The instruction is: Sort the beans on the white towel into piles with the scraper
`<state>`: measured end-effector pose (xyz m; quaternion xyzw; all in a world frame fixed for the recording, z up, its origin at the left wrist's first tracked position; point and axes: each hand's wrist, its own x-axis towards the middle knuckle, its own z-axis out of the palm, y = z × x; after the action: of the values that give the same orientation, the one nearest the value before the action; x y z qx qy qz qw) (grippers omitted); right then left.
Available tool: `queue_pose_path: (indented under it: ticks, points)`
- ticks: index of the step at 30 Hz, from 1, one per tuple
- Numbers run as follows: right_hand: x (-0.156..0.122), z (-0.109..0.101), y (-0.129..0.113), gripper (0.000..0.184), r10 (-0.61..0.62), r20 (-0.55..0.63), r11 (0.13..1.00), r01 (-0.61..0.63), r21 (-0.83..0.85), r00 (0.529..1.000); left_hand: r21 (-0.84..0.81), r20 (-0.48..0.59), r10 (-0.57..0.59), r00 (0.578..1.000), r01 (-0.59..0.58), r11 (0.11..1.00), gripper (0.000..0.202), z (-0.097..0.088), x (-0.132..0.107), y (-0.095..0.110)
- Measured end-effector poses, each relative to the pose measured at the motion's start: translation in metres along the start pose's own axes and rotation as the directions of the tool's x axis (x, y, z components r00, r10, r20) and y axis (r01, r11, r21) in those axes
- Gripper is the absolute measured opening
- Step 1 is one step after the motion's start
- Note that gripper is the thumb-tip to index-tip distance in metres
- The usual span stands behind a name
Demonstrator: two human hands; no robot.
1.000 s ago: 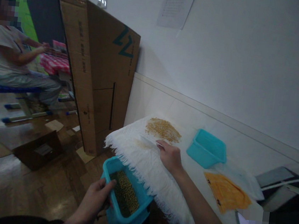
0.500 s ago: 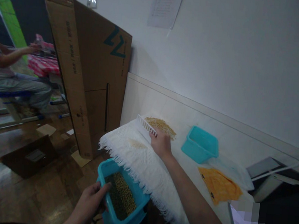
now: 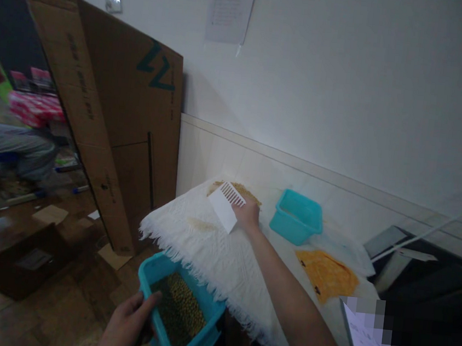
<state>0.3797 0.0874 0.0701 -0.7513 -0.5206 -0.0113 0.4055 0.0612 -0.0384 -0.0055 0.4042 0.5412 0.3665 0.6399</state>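
My left hand (image 3: 131, 319) grips the near-left rim of a turquoise plastic bin (image 3: 147, 280), thumb over the edge. Inside lie yellow beans (image 3: 188, 303), with a darker green layer beside them. The bin is held just below the fringed edge of a white tablecloth (image 3: 244, 284). Over the cloth my right hand (image 3: 247, 214) is closed on a white slotted plastic plate (image 3: 224, 208), which is tilted. Behind the plate a pile of yellow beans (image 3: 249, 192) lies on the cloth, partly hidden. A thin patch of fine grains (image 3: 202, 224) lies nearer the fringe.
A second turquoise bin (image 3: 297, 216) stands on the table near the wall, with an orange cloth (image 3: 329, 277) and clear plastic beside it. A tall cardboard box (image 3: 136, 130) leans at the left. A person sits beyond it. A white-screened tablet or sheet (image 3: 367, 344) is at lower right.
My right hand has turned the slotted plate so its broad face shows, covering more of the bean pile. My left hand still holds the bin. The view has swung to the right.
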Motion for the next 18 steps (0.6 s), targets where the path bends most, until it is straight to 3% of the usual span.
queue_pose_path:
  ticks: [12, 18]
  points:
    - [-0.013, -0.059, 0.054, 0.019, 0.119, -0.022, 0.975, -0.121, -0.184, 0.993, -0.020, 0.018, -0.026, 1.000, 0.026, 0.999, 0.047, -0.001, -0.007, -0.001]
    - [-0.019, -0.088, 0.065, 0.019, 0.132, -0.025, 0.953, -0.134, -0.274, 0.991, 0.001, 0.023, -0.029, 0.999, 0.029, 1.000, 0.050, -0.002, -0.003, -0.010]
